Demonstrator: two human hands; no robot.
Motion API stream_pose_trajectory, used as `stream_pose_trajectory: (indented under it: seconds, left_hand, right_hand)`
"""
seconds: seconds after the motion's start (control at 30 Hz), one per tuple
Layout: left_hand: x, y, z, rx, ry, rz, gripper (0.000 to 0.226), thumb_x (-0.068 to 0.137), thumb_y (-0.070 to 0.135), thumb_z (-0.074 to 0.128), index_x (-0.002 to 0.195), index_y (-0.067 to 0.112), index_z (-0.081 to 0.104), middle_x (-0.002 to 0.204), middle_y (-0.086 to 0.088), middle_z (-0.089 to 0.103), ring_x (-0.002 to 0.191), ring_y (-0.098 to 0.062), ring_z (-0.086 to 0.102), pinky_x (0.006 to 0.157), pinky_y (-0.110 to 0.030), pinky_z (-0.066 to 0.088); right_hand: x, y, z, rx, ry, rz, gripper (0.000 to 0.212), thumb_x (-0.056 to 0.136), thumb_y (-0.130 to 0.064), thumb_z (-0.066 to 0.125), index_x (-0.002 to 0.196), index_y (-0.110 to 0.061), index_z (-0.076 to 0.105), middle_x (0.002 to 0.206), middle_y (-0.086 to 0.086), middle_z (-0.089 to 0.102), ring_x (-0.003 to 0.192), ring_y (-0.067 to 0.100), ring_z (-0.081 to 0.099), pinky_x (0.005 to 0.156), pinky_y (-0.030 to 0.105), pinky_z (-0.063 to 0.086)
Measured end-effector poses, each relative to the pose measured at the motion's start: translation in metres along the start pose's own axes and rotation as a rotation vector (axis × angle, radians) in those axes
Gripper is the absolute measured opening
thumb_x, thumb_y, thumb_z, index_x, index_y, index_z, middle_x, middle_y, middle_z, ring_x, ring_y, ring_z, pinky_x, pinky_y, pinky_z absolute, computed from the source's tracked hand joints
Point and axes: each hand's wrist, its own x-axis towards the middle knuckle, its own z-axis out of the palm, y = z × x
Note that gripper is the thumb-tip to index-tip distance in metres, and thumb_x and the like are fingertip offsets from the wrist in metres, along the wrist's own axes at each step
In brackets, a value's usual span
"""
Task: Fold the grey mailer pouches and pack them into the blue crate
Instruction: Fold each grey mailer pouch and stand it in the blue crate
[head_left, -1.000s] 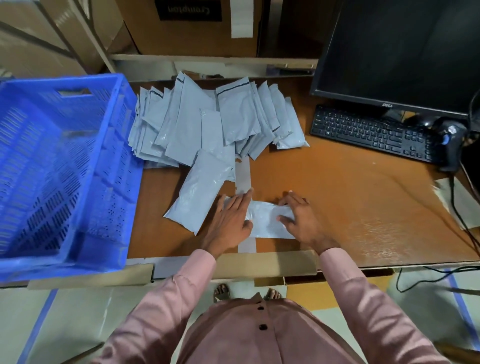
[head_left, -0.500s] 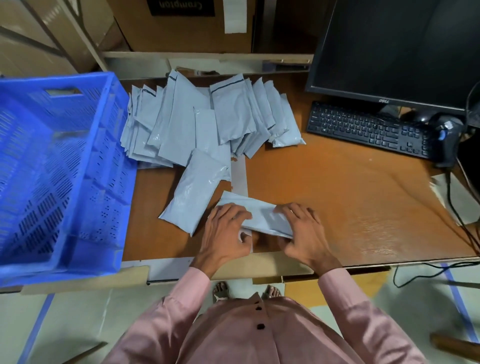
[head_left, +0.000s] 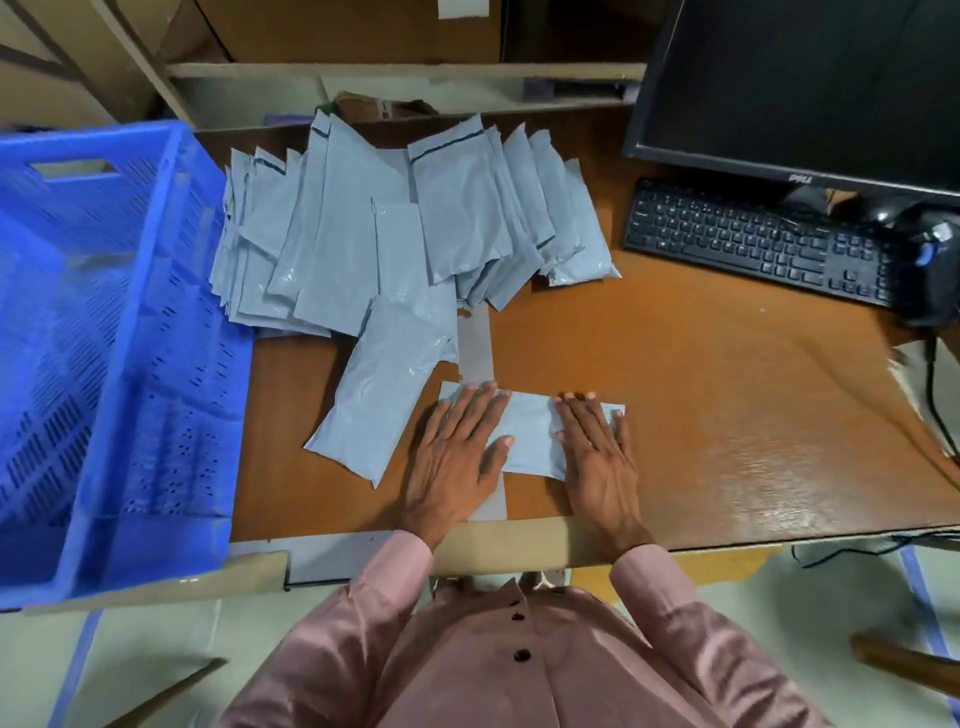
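Note:
A folded grey mailer pouch (head_left: 530, 434) lies flat on the brown table near its front edge. My left hand (head_left: 460, 457) presses its left part with straight, spread fingers. My right hand (head_left: 597, 457) lies flat on its right part. Another unfolded pouch (head_left: 384, 384) lies slanted just left of my left hand. A fanned pile of several grey pouches (head_left: 395, 228) covers the back of the table. The blue crate (head_left: 171, 364) stands at the left, and no pouches show inside it.
A black keyboard (head_left: 753, 239), a monitor (head_left: 800, 83) and a dark handheld device (head_left: 935, 260) with a cable occupy the right back. Grey tape strip (head_left: 475, 343) runs down the table (head_left: 727, 415). Cardboard boxes stand behind.
Half a second ago both hands curled around the pouch and lifted its near edge over. Now the pouch lies folded and both hands are spread flat on it.

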Motion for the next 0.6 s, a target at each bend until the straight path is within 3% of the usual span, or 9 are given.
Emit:
stream_pose_trajectory:
  seconds: [0.23, 0.6]
  left_hand:
    - [0.0035, -0.001, 0.0016, 0.031, -0.045, 0.002, 0.064, 0.111, 0.051, 0.025, 0.167, 0.025, 0.004, 0.174, 0.005, -0.001, 0.16, -0.016, -0.006, 0.129, -0.047, 0.01]
    - [0.0045, -0.0002, 0.0008, 0.036, -0.037, 0.009, 0.064, 0.111, 0.051, 0.024, 0.167, 0.025, 0.004, 0.174, 0.007, -0.001, 0.16, -0.014, -0.006, 0.128, -0.047, 0.013]
  right_hand:
    - [0.0066, 0.0002, -0.0022, 0.066, -0.09, 0.01, 0.057, 0.11, -0.043, 0.034, 0.164, -0.025, 0.026, 0.17, -0.007, 0.023, 0.16, 0.013, 0.006, 0.13, 0.044, 0.002]
    - [0.0064, 0.0023, 0.0013, 0.005, -0.119, -0.014, 0.058, 0.112, -0.046, 0.031, 0.165, -0.031, 0.017, 0.172, -0.012, 0.014, 0.16, 0.015, 0.0, 0.13, 0.042, -0.003]
